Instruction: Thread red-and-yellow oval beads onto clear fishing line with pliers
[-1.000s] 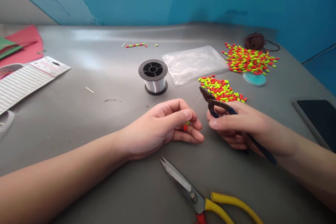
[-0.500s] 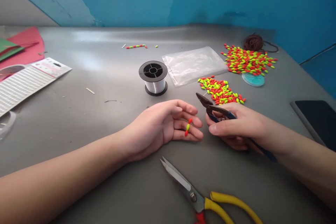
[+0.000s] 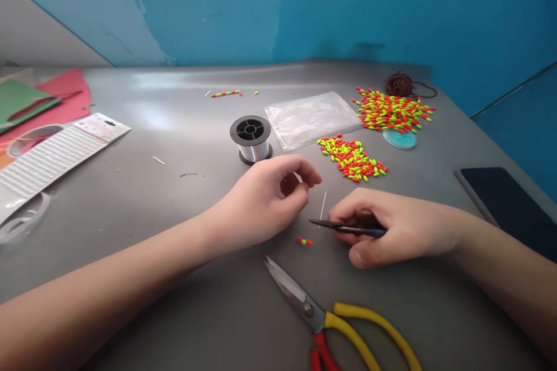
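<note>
In the head view my right hand [image 3: 391, 226] is closed around dark pliers [image 3: 343, 227] with blue handles. A thin white stick [image 3: 323, 206] stands at the pliers' jaws. My left hand [image 3: 272, 200] is loosely curled to the left of the stick, with a gap between thumb and index finger. Nothing shows in it, though its inner side is partly hidden. On the table below the hands lies a short row of red and yellow-green beads [image 3: 304, 241]. Scissors [image 3: 308, 307] with yellow and red handles rest nearer to me.
A spool of clear line [image 3: 250, 130] stands behind my left hand. Two bead piles [image 3: 352, 157], a plastic bag [image 3: 311, 119], a turquoise disc [image 3: 399, 139] and brown yarn [image 3: 399, 84] lie behind. At right is a phone [image 3: 505, 197]; at left, a sheet of white strips [image 3: 56, 156].
The bead row has gone from my left fingers to the table. My left hand has turned over and curled. The pliers have swung lower, and the view has tilted up slightly.
</note>
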The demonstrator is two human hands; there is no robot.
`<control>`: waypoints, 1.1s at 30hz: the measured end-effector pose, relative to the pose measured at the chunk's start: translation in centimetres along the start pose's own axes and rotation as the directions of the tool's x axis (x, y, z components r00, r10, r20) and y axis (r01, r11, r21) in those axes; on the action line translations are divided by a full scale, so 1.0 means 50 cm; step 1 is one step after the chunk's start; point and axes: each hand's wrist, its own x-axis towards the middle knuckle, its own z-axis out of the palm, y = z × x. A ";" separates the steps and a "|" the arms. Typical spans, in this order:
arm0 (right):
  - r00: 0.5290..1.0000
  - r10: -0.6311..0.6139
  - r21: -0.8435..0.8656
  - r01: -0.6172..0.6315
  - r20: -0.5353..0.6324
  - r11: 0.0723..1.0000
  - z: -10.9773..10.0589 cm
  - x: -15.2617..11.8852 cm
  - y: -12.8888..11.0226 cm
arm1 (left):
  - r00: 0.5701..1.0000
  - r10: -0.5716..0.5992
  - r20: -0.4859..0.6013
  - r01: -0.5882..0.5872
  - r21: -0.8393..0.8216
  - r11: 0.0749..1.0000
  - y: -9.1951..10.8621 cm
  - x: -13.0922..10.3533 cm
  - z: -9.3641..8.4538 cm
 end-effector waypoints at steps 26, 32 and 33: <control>0.997 -0.075 -0.014 0.075 0.019 0.997 -0.003 0.002 0.011 | 0.958 0.218 0.189 -0.286 0.726 0.626 -0.020 0.202 0.029; 0.998 -0.055 -0.228 0.045 -0.037 0.973 0.006 -0.003 -0.003 | 0.997 0.079 0.011 -0.075 0.475 0.877 -0.003 0.126 0.017; 0.997 -0.058 -0.298 0.038 -0.059 0.954 0.010 -0.006 -0.008 | 0.999 0.043 0.002 -0.040 0.430 0.902 0.000 0.108 0.013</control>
